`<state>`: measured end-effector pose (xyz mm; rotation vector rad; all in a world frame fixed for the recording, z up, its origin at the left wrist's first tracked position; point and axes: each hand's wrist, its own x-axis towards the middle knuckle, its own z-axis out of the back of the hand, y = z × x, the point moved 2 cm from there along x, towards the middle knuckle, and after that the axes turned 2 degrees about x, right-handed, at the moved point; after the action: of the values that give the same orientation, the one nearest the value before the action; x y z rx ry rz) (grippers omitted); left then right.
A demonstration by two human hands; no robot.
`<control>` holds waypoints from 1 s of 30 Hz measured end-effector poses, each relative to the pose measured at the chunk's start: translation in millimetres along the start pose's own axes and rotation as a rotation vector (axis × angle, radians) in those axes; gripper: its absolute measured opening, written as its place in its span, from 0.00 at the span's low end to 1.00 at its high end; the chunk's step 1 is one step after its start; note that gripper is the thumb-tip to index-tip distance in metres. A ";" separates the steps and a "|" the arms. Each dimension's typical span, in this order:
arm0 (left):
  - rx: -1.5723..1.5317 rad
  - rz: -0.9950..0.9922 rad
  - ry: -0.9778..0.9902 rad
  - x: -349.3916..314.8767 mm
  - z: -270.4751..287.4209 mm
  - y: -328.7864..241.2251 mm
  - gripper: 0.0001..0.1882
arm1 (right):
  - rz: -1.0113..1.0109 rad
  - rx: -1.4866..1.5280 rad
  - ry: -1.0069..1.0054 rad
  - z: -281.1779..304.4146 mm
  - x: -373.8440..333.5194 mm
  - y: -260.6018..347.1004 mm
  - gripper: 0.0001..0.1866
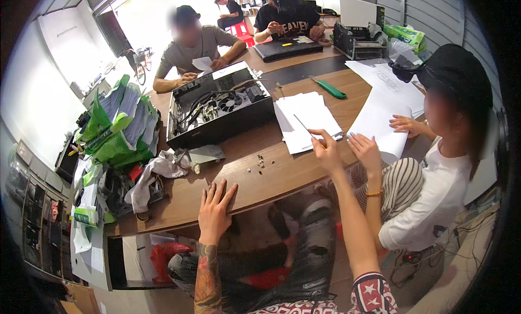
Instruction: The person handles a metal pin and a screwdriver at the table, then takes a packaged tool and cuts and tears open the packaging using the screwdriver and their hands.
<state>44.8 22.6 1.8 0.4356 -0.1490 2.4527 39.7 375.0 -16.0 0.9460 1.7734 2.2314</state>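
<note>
My left hand (215,211) lies flat on the near edge of the wooden table (271,178), fingers spread, holding nothing. My right hand (325,148) reaches forward to a stack of white paper sheets (304,119) and pinches a thin dark tool, perhaps a screwdriver (304,125), whose tip rests on the sheets. An open black computer case (217,110) with fan and cables showing lies beyond my left hand. Several small screws (259,163) are scattered on the wood between my hands.
A person in white at the right holds large white sheets (380,119). Two more people sit at the far side. A green-handled tool (328,88), a white rag (157,170), green bags of paper (122,129) and another black case (285,47) are around the table.
</note>
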 end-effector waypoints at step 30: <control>0.021 0.239 0.239 2.7 -14.6 13.0 0.22 | -0.187 -0.506 0.027 4.1 13.7 27.5 0.12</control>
<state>30.8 17.0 -11.0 0.1360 -0.0772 2.7199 38.4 376.7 15.0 0.6165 1.1500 2.3951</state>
